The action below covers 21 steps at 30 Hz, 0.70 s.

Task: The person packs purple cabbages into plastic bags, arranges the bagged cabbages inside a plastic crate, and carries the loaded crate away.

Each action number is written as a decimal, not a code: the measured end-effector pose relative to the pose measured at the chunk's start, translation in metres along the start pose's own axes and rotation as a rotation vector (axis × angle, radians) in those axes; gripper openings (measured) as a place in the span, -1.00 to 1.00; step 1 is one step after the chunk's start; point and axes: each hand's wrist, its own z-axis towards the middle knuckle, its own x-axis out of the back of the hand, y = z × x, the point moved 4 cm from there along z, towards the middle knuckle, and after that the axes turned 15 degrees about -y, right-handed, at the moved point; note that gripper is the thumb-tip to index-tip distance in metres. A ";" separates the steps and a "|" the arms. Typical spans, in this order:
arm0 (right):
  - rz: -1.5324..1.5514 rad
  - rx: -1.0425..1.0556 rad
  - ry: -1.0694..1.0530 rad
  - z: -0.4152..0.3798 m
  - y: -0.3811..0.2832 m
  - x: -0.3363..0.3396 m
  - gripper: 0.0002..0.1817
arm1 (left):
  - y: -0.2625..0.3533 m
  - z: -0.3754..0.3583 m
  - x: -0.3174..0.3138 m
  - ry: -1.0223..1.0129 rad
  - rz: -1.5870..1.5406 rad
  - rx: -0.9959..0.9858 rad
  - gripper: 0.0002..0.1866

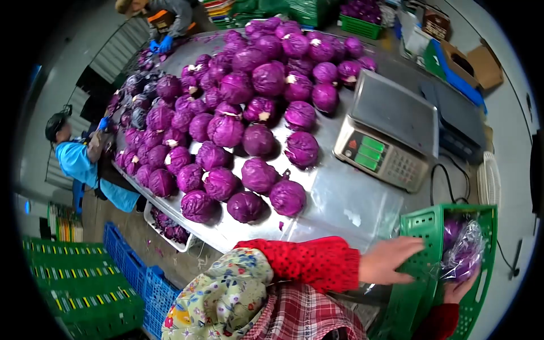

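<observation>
Inside the green crate (419, 300) at the lower right, my right hand (458, 289) is closed around a red cabbage in clear plastic wrap (463, 255). Another purple cabbage (451, 231) lies just behind it in the crate. My left hand (392, 260) is empty, its fingers apart, and reaches toward the crate's left wall. Clear plastic film (351, 209) lies flat on the metal table in front of my left hand. The nearest loose cabbage (287, 198) sits on the table to the left of the film.
Many cabbages (237, 88) cover the metal table (238, 231). A scale (385, 133) with a green display stands at right. Two co-workers (79, 164) (170, 17) are at the table's far and left sides. Crates (85, 283) stand lower left; a cable runs behind my crate.
</observation>
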 end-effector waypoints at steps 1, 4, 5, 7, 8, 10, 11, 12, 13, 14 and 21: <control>-0.094 -0.049 -0.041 0.008 0.029 0.023 -0.28 | -0.037 -0.037 0.025 0.122 0.090 0.115 -0.24; -0.374 -0.262 -0.128 0.067 0.067 0.082 -0.35 | -0.091 -0.095 0.106 0.306 0.246 0.501 -0.21; -0.587 -0.369 -0.161 0.077 0.065 0.086 -0.38 | -0.095 -0.119 0.144 0.435 0.139 0.666 -0.16; -1.008 -0.569 -0.221 0.094 0.055 0.087 -0.45 | -0.095 -0.164 0.225 0.764 0.696 0.612 -0.14; -1.192 -0.432 -0.213 0.099 0.039 0.076 -0.50 | -0.094 -0.187 0.271 0.799 0.791 0.769 -0.10; -1.512 0.087 -0.109 0.100 -0.004 0.046 -0.62 | -0.118 -0.245 0.328 0.953 1.190 0.981 0.11; -1.386 0.299 -0.093 0.085 -0.012 -0.007 -0.64 | -0.138 -0.269 0.350 0.928 1.178 1.073 0.20; -1.248 0.506 -0.075 0.065 -0.008 -0.079 -0.67 | -0.146 -0.277 0.364 0.872 0.922 1.251 0.23; -1.154 0.386 -0.176 0.053 0.013 -0.130 -0.68 | -0.143 -0.272 0.367 0.846 0.884 1.333 0.24; -1.056 0.271 -0.275 0.045 0.030 -0.173 -0.68 | -0.143 -0.267 0.370 0.820 0.844 1.412 0.25; -0.618 -0.362 -1.224 -0.003 0.245 -0.319 -0.58 | -0.113 -0.291 0.365 1.121 0.328 0.881 0.06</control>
